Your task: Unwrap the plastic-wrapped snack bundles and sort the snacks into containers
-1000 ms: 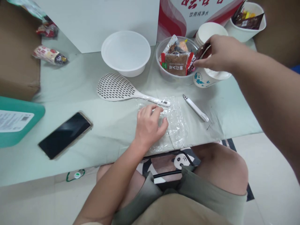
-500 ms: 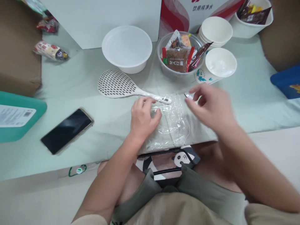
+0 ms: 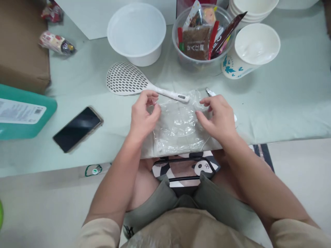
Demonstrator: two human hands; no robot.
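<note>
A clear, crinkled plastic bag lies flat near the table's front edge, between my two hands. My left hand is at its left side, fingers bent and thumb apart, gripping nothing. Over the right side of the bag is my right hand, its thumb and fingers parted with nothing between them. A slim white tool with a metal tip, which looks like a small utility knife, lies on the table, partly hidden beneath that hand. Behind the bag, a white perforated skimmer rests with its handle end over the bag's upper edge.
A white bowl, a clear tub of wrapped snacks and a paper cup stand at the back. To the left are a phone, a green container, a wrapped snack and a cardboard box.
My right hand has let go of the utility knife, which now lies on the table, and has moved left toward the bag. My left hand has shifted left. The view has tilted down.
</note>
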